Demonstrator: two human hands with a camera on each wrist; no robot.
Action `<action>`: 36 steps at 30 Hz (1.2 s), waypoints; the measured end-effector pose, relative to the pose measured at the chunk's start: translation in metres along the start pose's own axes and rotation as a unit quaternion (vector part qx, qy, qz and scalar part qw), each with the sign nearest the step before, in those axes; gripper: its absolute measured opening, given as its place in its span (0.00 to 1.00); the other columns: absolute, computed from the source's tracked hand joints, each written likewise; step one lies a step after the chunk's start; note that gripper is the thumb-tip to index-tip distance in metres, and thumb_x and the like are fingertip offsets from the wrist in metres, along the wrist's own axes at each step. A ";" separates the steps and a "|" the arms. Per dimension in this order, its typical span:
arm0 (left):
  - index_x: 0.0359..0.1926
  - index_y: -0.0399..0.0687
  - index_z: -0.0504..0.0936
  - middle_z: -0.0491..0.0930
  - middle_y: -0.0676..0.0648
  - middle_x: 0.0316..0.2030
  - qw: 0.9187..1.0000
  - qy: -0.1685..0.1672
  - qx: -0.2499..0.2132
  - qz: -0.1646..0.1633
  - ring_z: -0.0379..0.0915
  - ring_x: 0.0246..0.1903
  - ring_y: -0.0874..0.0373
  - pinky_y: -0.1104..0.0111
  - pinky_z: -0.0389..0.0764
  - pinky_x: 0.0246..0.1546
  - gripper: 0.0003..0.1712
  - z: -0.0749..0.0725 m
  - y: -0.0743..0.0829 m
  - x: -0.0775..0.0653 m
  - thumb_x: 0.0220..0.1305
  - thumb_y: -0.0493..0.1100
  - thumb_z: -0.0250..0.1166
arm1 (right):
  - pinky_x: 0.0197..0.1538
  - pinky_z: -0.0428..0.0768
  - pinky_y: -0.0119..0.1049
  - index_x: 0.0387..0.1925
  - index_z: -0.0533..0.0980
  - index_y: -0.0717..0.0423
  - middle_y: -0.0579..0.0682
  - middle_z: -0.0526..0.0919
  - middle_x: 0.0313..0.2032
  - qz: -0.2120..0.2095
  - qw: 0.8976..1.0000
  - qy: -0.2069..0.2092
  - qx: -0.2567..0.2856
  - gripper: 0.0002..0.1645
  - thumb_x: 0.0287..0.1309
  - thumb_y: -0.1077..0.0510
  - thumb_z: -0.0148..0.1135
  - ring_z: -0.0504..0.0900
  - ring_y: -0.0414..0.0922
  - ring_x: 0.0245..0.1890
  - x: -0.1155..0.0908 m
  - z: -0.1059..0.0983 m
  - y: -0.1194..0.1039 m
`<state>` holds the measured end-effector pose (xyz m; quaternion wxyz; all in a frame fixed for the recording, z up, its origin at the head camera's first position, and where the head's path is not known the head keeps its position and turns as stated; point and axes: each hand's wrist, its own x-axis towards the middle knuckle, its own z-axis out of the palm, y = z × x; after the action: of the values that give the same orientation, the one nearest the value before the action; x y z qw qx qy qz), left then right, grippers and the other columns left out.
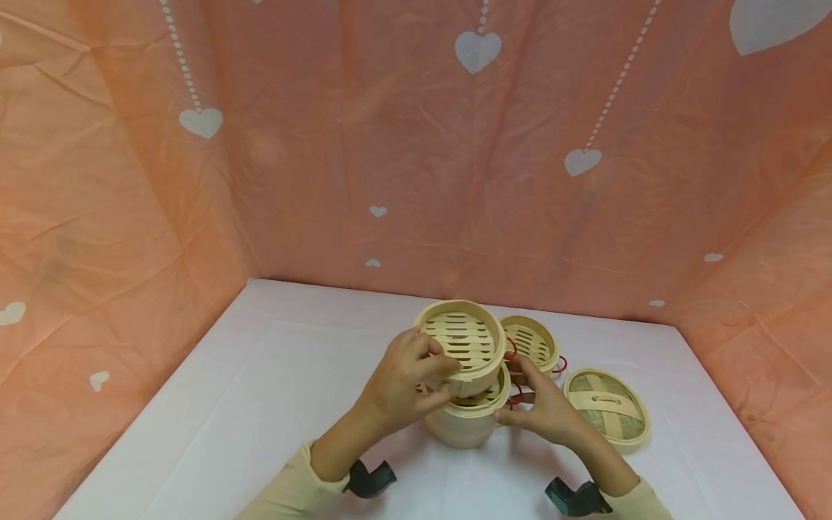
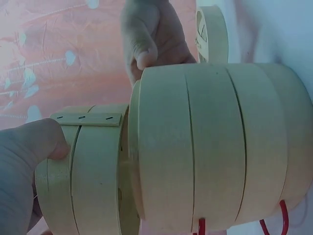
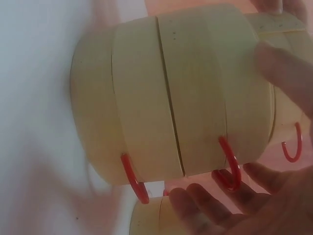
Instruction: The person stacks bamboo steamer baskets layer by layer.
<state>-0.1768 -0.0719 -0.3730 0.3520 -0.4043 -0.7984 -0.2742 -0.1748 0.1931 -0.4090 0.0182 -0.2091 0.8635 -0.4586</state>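
My left hand (image 1: 406, 375) grips a small round bamboo steamer basket (image 1: 477, 379) by its near left wall. This basket has a slatted floor and a red loop handle, and it is tilted over a stack of bamboo steamer baskets (image 1: 460, 427). In the left wrist view its lower edge overlaps the rim of the stack. On the stack's right side is my right hand (image 1: 549, 408), the thumb against the upper wall and the fingers around the back near a red handle (image 3: 231, 164). Part of the stack's inside is hidden under the raised basket.
Behind the stack, to the right, another slatted steamer basket (image 1: 529, 339) stands on the white table (image 1: 260, 404). A woven bamboo lid (image 1: 607, 408) lies right of my right hand. Orange cloth (image 1: 416, 180) with hearts walls the back and sides.
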 end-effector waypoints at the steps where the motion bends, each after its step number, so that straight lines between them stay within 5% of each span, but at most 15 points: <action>1: 0.35 0.54 0.86 0.73 0.55 0.33 1.000 -0.001 -0.001 0.001 0.69 0.39 0.57 0.58 0.71 0.55 0.14 0.001 0.001 0.000 0.42 0.41 0.70 | 0.47 0.81 0.37 0.65 0.61 0.59 0.64 0.74 0.58 0.003 1.000 0.000 0.007 0.50 0.42 0.53 0.77 0.77 0.60 0.55 0.000 0.000 0.000; 11: 0.36 0.55 0.85 0.73 0.56 0.34 1.000 -0.019 -0.010 -0.011 0.70 0.42 0.57 0.57 0.70 0.59 0.15 0.005 0.008 -0.003 0.42 0.40 0.71 | 0.44 0.82 0.34 0.68 0.57 0.61 0.67 0.72 0.58 0.007 0.998 -0.013 0.059 0.53 0.44 0.57 0.76 0.78 0.58 0.53 0.001 -0.001 0.002; 36: 0.36 0.56 0.85 0.73 0.57 0.34 0.998 -0.043 -0.032 -0.038 0.68 0.41 0.60 0.59 0.70 0.58 0.15 0.007 0.018 -0.002 0.43 0.41 0.71 | 0.46 0.82 0.34 0.69 0.56 0.62 0.66 0.74 0.56 0.018 0.998 -0.010 0.059 0.55 0.44 0.57 0.76 0.77 0.57 0.52 -0.001 -0.001 0.003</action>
<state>-0.1635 -0.0587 -0.3759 0.2940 -0.3963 -0.8183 -0.2947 -0.1748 0.1958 -0.4111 0.0479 -0.1966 0.8382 -0.5064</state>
